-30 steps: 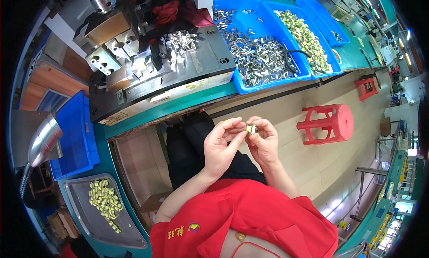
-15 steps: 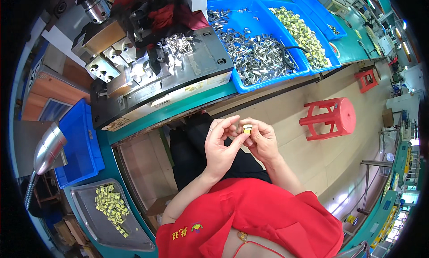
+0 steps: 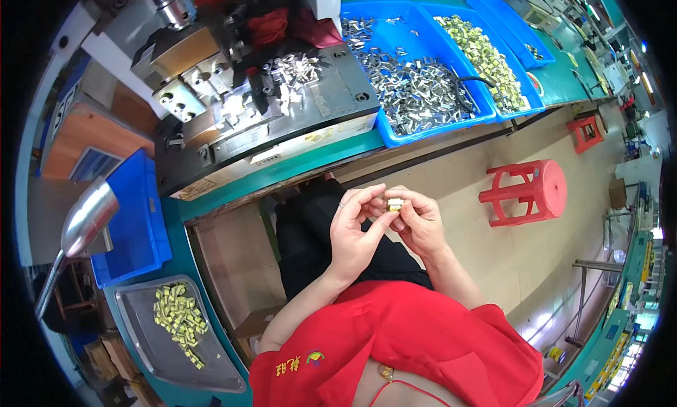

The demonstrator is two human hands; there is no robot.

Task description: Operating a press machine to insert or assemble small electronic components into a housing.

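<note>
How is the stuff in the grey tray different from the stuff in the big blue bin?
The pieces in the grey metal tray are yellow-green; those in the big blue bin are shiny silver. The tray holds a small heap with bare metal around it; the bin is nearly covered. The tray is shallow, the bin deep-walled. Both hold many small loose parts on the green bench.

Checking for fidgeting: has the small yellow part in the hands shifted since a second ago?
No. The small yellow part stays pinched between both hands above the lap, as before.
</note>
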